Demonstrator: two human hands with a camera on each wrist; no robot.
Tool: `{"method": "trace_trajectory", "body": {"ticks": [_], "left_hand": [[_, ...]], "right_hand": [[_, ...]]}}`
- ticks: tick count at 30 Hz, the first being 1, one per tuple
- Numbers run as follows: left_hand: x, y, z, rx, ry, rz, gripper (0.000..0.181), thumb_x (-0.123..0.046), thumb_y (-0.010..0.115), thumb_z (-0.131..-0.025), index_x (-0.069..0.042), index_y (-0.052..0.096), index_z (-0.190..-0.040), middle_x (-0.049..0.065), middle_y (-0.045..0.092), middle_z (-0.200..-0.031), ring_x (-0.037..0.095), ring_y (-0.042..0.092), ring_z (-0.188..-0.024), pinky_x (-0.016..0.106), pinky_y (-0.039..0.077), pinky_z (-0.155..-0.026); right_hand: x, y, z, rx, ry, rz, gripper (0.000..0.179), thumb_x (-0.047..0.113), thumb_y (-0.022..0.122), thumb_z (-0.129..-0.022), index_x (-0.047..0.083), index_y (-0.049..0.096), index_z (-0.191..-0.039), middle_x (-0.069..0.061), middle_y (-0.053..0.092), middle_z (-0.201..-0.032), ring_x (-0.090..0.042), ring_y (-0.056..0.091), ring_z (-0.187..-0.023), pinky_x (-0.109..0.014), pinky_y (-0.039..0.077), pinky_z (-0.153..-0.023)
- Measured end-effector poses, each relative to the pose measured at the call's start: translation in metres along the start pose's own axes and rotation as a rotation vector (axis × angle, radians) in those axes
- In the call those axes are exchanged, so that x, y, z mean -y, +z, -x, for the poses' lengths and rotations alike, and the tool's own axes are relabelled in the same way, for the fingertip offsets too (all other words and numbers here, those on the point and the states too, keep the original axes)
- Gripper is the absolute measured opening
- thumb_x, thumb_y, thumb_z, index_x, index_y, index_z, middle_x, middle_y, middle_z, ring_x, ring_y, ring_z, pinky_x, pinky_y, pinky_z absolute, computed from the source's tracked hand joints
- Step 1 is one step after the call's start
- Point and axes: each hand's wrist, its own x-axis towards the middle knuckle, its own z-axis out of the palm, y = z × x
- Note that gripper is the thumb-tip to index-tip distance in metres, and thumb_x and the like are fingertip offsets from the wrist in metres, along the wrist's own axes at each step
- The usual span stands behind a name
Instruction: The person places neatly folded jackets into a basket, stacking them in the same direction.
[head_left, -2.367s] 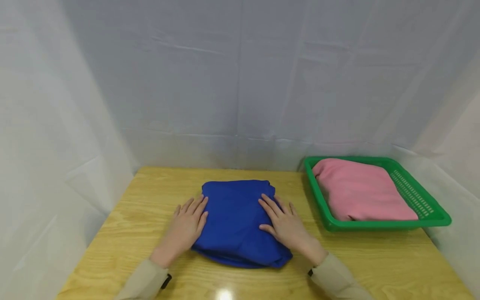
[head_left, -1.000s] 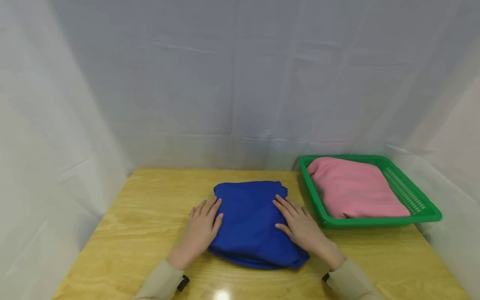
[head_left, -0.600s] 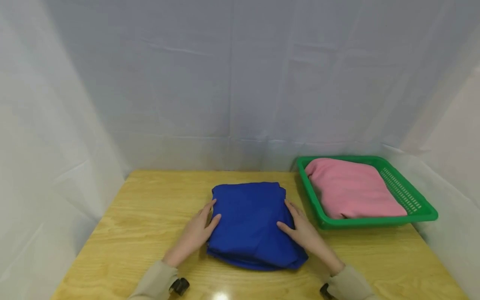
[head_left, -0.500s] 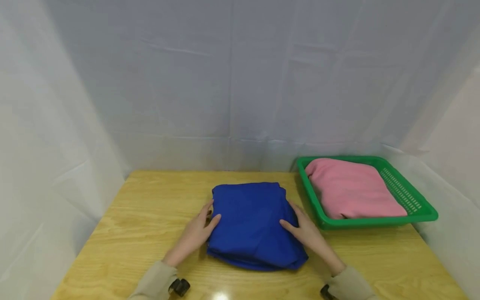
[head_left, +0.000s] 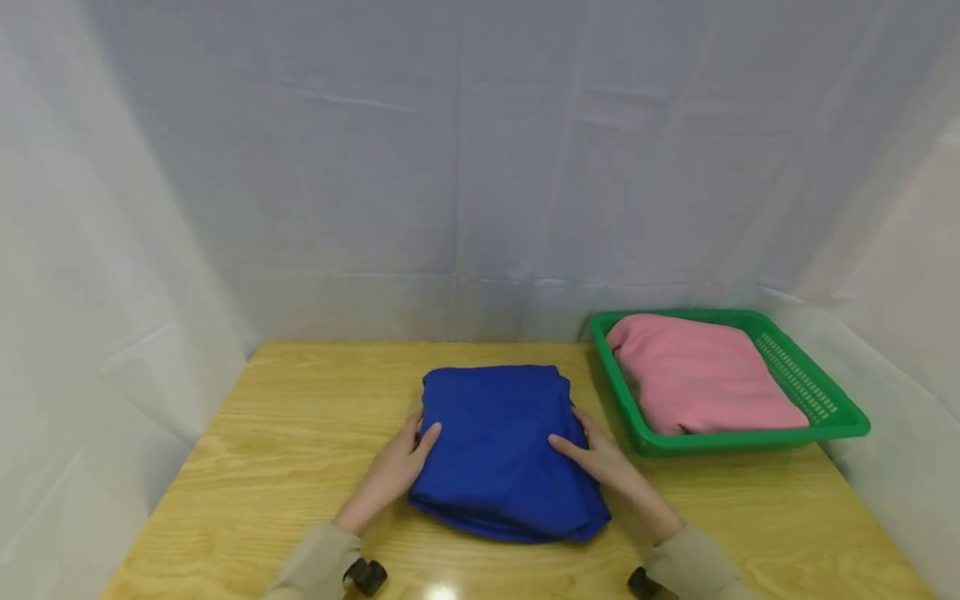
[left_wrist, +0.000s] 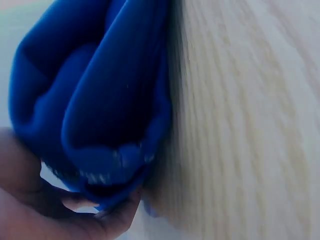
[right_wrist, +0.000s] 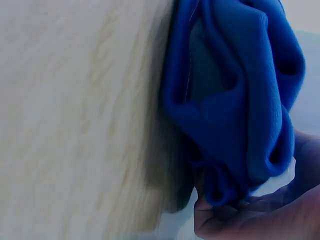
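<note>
A folded blue cloth [head_left: 495, 446] lies in a thick, roughly square bundle on the wooden table; what garment it is I cannot tell. My left hand [head_left: 393, 467] grips its left side, thumb on top. In the left wrist view the fingers [left_wrist: 117, 217] curl under the edge of the layered folds. On the opposite side my right hand [head_left: 611, 467] grips the bundle the same way, its thumb over the top. The right wrist view has the fingers [right_wrist: 207, 217] tucked beneath the cloth's rolled edge. Some fingertips are hidden under the cloth.
At the back right of the table [head_left: 247, 467] stands a green plastic basket [head_left: 750, 444] with slotted sides. A folded pink cloth [head_left: 705, 375] lies in it. White sheeting [head_left: 450, 167] hangs behind the table and at both sides.
Both hands lay flat on top of the blue cloth earlier. They have since slid outward to its sides, and now their fingers curl under the edges with the thumbs on top.
</note>
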Motion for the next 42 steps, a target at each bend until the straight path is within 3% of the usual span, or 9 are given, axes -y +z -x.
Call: {"method": "trace_trajectory", "body": {"ticks": [3, 7, 12, 22, 29, 34, 42], "left_hand": [[-0.006, 0.003, -0.001, -0.013, -0.002, -0.01, 0.071, -0.046, 0.041, -0.109, 0.005, 0.029, -0.157, 0.029, 0.038, -0.155, 0.048, 0.041, -0.14, 0.061, 0.034, -0.112], [-0.012, 0.005, -0.002, -0.017, -0.011, 0.004, 0.075, -0.053, 0.042, -0.106, 0.001, 0.031, -0.158, 0.026, 0.038, -0.157, 0.047, 0.039, -0.142, 0.061, 0.033, -0.113], [-0.017, 0.005, -0.001, -0.038, -0.011, -0.003, 0.074, -0.055, 0.045, -0.105, -0.001, 0.037, -0.156, 0.024, 0.045, -0.153, 0.045, 0.044, -0.139, 0.06, 0.037, -0.111], [-0.043, -0.005, -0.004, -0.099, 0.059, -0.097, 0.07, -0.051, 0.048, -0.104, -0.003, 0.041, -0.154, 0.022, 0.05, -0.149, 0.044, 0.051, -0.133, 0.061, 0.04, -0.108], [-0.069, -0.015, -0.015, -0.118, 0.119, -0.152, 0.068, -0.052, 0.05, -0.103, -0.004, 0.048, -0.151, 0.019, 0.058, -0.143, 0.039, 0.06, -0.125, 0.057, 0.047, -0.102], [-0.091, -0.02, -0.027, -0.104, 0.163, -0.192, 0.07, -0.055, 0.049, -0.103, -0.002, 0.049, -0.149, 0.02, 0.061, -0.139, 0.036, 0.065, -0.116, 0.053, 0.052, -0.095], [-0.136, -0.008, -0.05, -0.049, 0.219, -0.213, 0.072, -0.057, 0.043, -0.104, -0.004, 0.045, -0.152, 0.018, 0.058, -0.143, 0.035, 0.063, -0.121, 0.051, 0.051, -0.098]], "right_hand": [[0.004, 0.003, -0.001, 0.007, 0.037, -0.037, 0.094, 0.043, 0.065, -0.098, 0.002, 0.01, -0.162, -0.032, 0.017, -0.163, -0.051, 0.023, -0.148, -0.064, 0.027, -0.116], [0.007, 0.006, 0.002, -0.044, 0.057, -0.071, 0.096, 0.044, 0.069, -0.095, 0.003, 0.014, -0.162, -0.033, 0.021, -0.161, -0.052, 0.026, -0.146, -0.065, 0.029, -0.114], [0.013, 0.009, 0.008, -0.098, 0.015, -0.071, 0.092, 0.041, 0.071, -0.094, 0.001, 0.02, -0.16, -0.032, 0.027, -0.16, -0.05, 0.031, -0.145, -0.064, 0.031, -0.114], [0.045, -0.006, 0.019, -0.222, -0.111, 0.294, 0.085, 0.043, 0.061, -0.1, -0.003, 0.022, -0.159, -0.035, 0.04, -0.151, -0.054, 0.048, -0.131, -0.064, 0.041, -0.105], [0.064, -0.031, 0.021, -0.217, -0.164, 0.386, 0.081, 0.039, 0.054, -0.104, -0.006, 0.016, -0.159, -0.036, 0.038, -0.152, -0.052, 0.049, -0.131, -0.062, 0.042, -0.106], [0.076, -0.056, 0.023, -0.186, -0.207, 0.38, 0.078, 0.035, 0.052, -0.106, -0.008, 0.014, -0.159, -0.035, 0.028, -0.157, -0.052, 0.038, -0.14, -0.063, 0.034, -0.112], [0.091, -0.111, 0.032, -0.187, -0.181, 0.419, 0.079, 0.035, 0.05, -0.106, -0.012, 0.011, -0.157, -0.039, 0.023, -0.157, -0.056, 0.029, -0.142, -0.065, 0.028, -0.114]]}}
